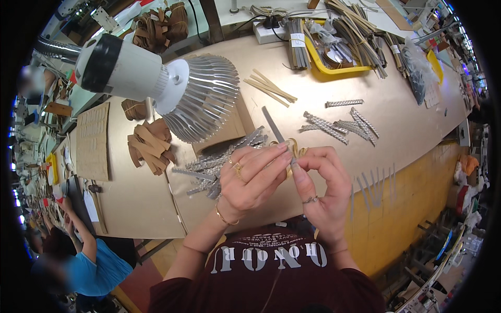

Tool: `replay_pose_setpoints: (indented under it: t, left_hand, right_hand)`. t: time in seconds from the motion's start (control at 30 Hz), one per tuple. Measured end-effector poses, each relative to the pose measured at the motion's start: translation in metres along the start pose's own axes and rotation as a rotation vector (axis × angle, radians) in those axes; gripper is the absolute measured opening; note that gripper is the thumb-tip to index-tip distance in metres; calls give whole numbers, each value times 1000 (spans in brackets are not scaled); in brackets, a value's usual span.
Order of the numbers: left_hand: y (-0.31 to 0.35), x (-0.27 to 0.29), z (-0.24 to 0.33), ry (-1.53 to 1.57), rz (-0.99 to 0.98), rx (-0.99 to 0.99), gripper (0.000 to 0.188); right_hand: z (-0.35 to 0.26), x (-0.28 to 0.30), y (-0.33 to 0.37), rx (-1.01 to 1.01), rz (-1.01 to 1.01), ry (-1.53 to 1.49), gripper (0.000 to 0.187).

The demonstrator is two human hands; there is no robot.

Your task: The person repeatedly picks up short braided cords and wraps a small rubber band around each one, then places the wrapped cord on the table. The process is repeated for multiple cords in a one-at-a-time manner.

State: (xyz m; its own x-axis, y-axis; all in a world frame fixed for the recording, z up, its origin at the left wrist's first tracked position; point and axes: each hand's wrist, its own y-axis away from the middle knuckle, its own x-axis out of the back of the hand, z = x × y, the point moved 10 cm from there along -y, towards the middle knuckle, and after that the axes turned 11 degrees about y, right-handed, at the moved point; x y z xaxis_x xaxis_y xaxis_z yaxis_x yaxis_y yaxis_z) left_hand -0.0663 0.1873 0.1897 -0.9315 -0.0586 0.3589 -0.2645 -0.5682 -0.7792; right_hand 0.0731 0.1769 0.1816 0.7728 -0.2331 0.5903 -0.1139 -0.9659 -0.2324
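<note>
Both hands meet in front of my chest over the near edge of the table. A flat grey strip [272,124] sticks up and away from between my left hand's [251,175] fingers, which are closed on it. My right hand [326,182] pinches at the strip's lower end with thumb and forefinger. Curved gold-coloured metal [293,145] shows around the fingertips; its kind is mostly hidden by the fingers. Just left of my left hand lies a pile of braided silver-grey strips [209,163]. More braided pieces [326,128] lie beyond my right hand.
A large lamp [201,96] with a finned metal head hangs over the table's left half. Brown strips [151,146] are heaped beneath it. Tan strips [269,87] and a yellow tray [318,60] lie farther back. Grey strips [373,190] hang along the right front edge. A co-worker [99,266] is at left.
</note>
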Motion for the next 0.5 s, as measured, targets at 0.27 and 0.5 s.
replay_pose_setpoints:
  t: [0.27, 0.5]
  left_hand:
    - [4, -4, 2, -21, -46, -43, 37]
    - [7, -7, 0, -1, -43, -27, 34]
  right_hand:
    - [5, -2, 1, -34, -19, -41, 11]
    - [10, -4, 1, -49, -29, -58, 10]
